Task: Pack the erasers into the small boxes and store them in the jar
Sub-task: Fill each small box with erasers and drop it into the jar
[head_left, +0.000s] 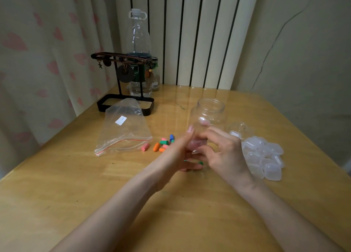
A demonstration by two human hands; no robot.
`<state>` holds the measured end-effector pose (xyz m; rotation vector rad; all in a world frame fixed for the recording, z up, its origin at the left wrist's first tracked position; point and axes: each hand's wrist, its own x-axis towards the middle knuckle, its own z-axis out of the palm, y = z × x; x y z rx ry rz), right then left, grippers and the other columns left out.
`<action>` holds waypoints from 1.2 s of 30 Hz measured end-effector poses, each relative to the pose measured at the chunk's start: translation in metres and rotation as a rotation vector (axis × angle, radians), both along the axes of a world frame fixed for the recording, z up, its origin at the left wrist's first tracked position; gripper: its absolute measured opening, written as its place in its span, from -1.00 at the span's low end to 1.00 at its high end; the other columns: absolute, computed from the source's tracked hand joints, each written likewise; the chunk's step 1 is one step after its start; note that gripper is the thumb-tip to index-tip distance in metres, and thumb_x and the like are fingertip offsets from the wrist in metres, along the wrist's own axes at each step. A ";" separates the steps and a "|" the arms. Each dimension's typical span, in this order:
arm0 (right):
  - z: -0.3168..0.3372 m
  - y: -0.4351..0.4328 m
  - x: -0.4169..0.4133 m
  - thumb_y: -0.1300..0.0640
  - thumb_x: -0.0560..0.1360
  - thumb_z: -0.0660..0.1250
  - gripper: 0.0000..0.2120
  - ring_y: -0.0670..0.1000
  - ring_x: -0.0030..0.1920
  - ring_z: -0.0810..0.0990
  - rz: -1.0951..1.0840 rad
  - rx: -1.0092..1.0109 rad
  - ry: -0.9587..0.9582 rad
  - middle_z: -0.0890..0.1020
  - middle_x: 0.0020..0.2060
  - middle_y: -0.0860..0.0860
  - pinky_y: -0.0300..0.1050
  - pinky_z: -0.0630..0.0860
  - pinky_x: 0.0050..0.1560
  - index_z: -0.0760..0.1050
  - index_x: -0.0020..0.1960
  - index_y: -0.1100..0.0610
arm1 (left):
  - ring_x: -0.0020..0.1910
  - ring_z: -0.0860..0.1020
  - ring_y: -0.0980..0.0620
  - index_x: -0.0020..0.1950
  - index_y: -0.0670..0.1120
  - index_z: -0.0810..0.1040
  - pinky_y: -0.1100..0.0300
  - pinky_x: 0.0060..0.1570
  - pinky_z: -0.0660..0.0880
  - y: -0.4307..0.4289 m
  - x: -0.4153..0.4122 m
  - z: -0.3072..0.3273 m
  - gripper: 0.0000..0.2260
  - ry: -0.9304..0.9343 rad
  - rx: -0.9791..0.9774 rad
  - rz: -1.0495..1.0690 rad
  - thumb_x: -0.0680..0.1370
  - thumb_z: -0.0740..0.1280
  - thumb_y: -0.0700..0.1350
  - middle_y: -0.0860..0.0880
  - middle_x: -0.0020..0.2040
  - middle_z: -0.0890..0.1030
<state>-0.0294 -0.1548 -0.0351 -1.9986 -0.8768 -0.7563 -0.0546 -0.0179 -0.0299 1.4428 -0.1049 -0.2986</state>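
Observation:
Both of my hands meet over the table's middle around a small clear box (197,144) with something pink inside. My left hand (178,155) holds it from the left, thumb up along its side. My right hand (222,153) pinches it from the right with curled fingers. A green eraser (200,163) shows below my fingers. Behind the hands stands the open clear jar (209,113) with a small box with pink inside it. Several loose erasers (161,144), pink, orange, green and blue, lie to the left. A heap of empty small boxes (264,156) lies to the right.
An open zip bag (123,130) lies flat at the left. A black stand with hanging trinkets (123,77) and a tall clear bottle (139,48) are at the back left corner of the wooden table (76,185). The jar's clear lid (239,127) lies right of the jar.

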 end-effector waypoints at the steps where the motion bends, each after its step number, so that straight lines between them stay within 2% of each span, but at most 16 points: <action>1: 0.001 0.000 0.001 0.45 0.30 0.41 -0.82 -0.20 -0.20 0.57 -0.002 -0.012 0.014 0.63 -0.27 0.06 -0.48 0.45 -0.10 0.63 -0.17 0.23 | -0.15 0.64 0.11 0.12 0.00 0.54 0.11 -0.01 0.56 0.000 0.000 0.000 -0.52 -0.020 0.037 0.034 0.50 0.07 0.29 0.02 -0.02 0.66; 3: 0.010 -0.003 0.015 0.36 0.34 0.46 -0.81 -0.19 -0.23 0.56 -0.070 0.021 0.081 0.63 -0.26 -0.04 -0.38 0.49 -0.12 0.63 -0.12 0.12 | -0.23 0.63 0.12 0.15 -0.04 0.53 0.21 -0.11 0.57 0.002 0.001 0.000 -0.60 -0.068 0.095 0.164 0.59 0.05 0.18 0.00 -0.08 0.69; 5: 0.028 -0.010 0.041 0.21 0.42 0.45 -0.82 -0.21 -0.22 0.58 -0.219 0.142 0.179 0.62 -0.23 -0.11 -0.32 0.52 -0.16 0.57 -0.01 0.03 | -0.30 0.60 0.15 0.15 -0.11 0.51 0.31 -0.23 0.53 0.007 -0.001 0.002 -0.67 -0.124 0.126 0.288 0.63 0.07 0.06 -0.05 -0.12 0.69; 7: 0.047 -0.017 0.073 0.13 0.45 0.42 -0.83 -0.09 -0.17 0.61 -0.385 0.192 0.173 0.63 -0.19 -0.05 -0.17 0.56 -0.13 0.51 0.02 0.05 | -0.35 0.59 0.20 0.12 -0.15 0.52 0.37 -0.29 0.50 0.010 -0.003 0.004 -0.74 -0.180 0.210 0.335 0.64 0.11 -0.05 -0.05 -0.13 0.67; 10: 0.057 -0.019 0.107 0.19 0.46 0.37 -0.88 0.06 -0.15 0.60 -0.428 0.086 0.171 0.63 -0.20 0.02 0.05 0.57 -0.06 0.52 -0.01 0.12 | -0.35 0.60 0.21 0.04 -0.13 0.56 0.40 -0.37 0.48 0.016 -0.003 0.003 -0.81 -0.247 0.353 0.400 0.62 0.17 -0.13 0.00 -0.20 0.67; 12: 0.055 -0.019 0.115 0.23 0.47 0.33 -0.88 0.06 -0.15 0.61 -0.414 0.023 0.207 0.61 -0.24 -0.01 0.05 0.57 -0.02 0.54 0.00 0.14 | -0.30 0.62 0.10 -0.02 -0.07 0.57 0.27 -0.30 0.52 0.024 0.001 0.003 -0.85 -0.326 0.512 0.523 0.59 0.21 -0.13 0.04 -0.23 0.68; 14: 0.053 -0.020 0.117 0.21 0.46 0.35 -0.86 0.06 -0.14 0.61 -0.426 0.003 0.200 0.63 -0.23 -0.01 0.04 0.57 -0.02 0.56 0.02 0.11 | -0.28 0.62 0.03 -0.02 -0.06 0.57 0.11 -0.22 0.56 0.036 0.005 0.006 -0.87 -0.381 0.579 0.680 0.57 0.23 -0.14 0.06 -0.23 0.67; 15: 0.052 -0.021 0.117 0.17 0.46 0.36 -0.85 0.06 -0.12 0.61 -0.443 -0.010 0.185 0.64 -0.19 0.01 0.04 0.56 -0.02 0.57 0.02 0.08 | -0.29 0.60 0.03 0.01 -0.07 0.56 0.12 -0.24 0.57 0.042 0.006 0.009 -0.87 -0.382 0.554 0.748 0.58 0.22 -0.15 0.06 -0.22 0.66; 18: 0.053 -0.023 0.116 0.06 0.46 0.38 -0.83 0.08 -0.10 0.58 -0.498 -0.066 0.149 0.65 -0.10 0.03 -0.08 0.49 -0.06 0.59 0.04 -0.01 | -0.33 0.52 0.08 0.04 -0.10 0.53 0.31 -0.44 0.45 0.056 0.009 0.017 -0.85 -0.323 0.417 0.909 0.57 0.19 -0.21 0.04 -0.23 0.63; 20: 0.053 -0.023 0.115 0.04 0.46 0.38 -0.82 0.06 -0.09 0.56 -0.503 -0.085 0.146 0.65 -0.07 0.02 -0.12 0.42 -0.08 0.59 0.06 -0.02 | -0.35 0.49 0.09 0.05 -0.10 0.53 0.29 -0.40 0.37 0.061 0.010 0.018 -0.84 -0.303 0.379 0.969 0.56 0.18 -0.22 0.03 -0.23 0.62; 26: 0.054 -0.023 0.112 0.09 0.46 0.39 -0.80 -0.04 -0.15 0.45 -0.443 -0.042 0.143 0.67 -0.06 0.00 -0.04 0.49 -0.02 0.61 0.08 0.04 | -0.36 0.47 0.06 0.04 -0.07 0.52 0.06 -0.11 0.47 0.063 0.013 0.013 -0.82 -0.245 0.385 0.988 0.53 0.16 -0.21 0.05 -0.26 0.62; 29: 0.053 -0.024 0.115 0.06 0.47 0.39 -0.77 -0.05 -0.15 0.44 -0.438 -0.098 0.201 0.66 -0.01 -0.01 -0.11 0.45 -0.03 0.60 0.13 0.00 | -0.34 0.46 0.05 0.06 -0.06 0.52 0.02 -0.03 0.48 0.066 0.015 0.010 -0.80 -0.224 0.407 1.009 0.52 0.15 -0.21 0.06 -0.26 0.62; 32: 0.054 -0.026 0.109 0.08 0.49 0.37 -0.72 -0.02 -0.08 0.50 -0.439 -0.141 0.219 0.64 0.04 -0.08 -0.08 0.46 0.02 0.56 0.19 -0.04 | -0.22 0.51 0.00 0.10 -0.07 0.51 0.00 0.02 0.49 0.072 0.019 0.007 -0.79 -0.198 0.447 1.000 0.54 0.15 -0.18 0.07 -0.24 0.62; 34: 0.055 -0.028 0.096 0.11 0.49 0.36 -0.76 -0.03 -0.11 0.50 -0.436 -0.091 0.178 0.64 -0.01 -0.09 -0.07 0.49 0.00 0.57 0.15 -0.04 | -0.08 0.55 -0.06 0.06 -0.06 0.50 -0.01 0.04 0.52 0.076 0.022 0.003 -0.82 -0.162 0.605 0.932 0.54 0.14 -0.15 0.05 -0.19 0.63; 36: 0.050 -0.034 0.082 0.12 0.49 0.35 -0.84 -0.06 -0.17 0.50 -0.431 -0.077 0.162 0.64 -0.12 -0.11 -0.13 0.46 -0.10 0.59 0.05 -0.04 | 0.00 0.55 -0.12 0.04 -0.05 0.50 0.08 -0.05 0.49 0.079 0.025 -0.003 -0.83 -0.100 0.960 0.782 0.53 0.16 -0.14 -0.03 -0.07 0.63</action>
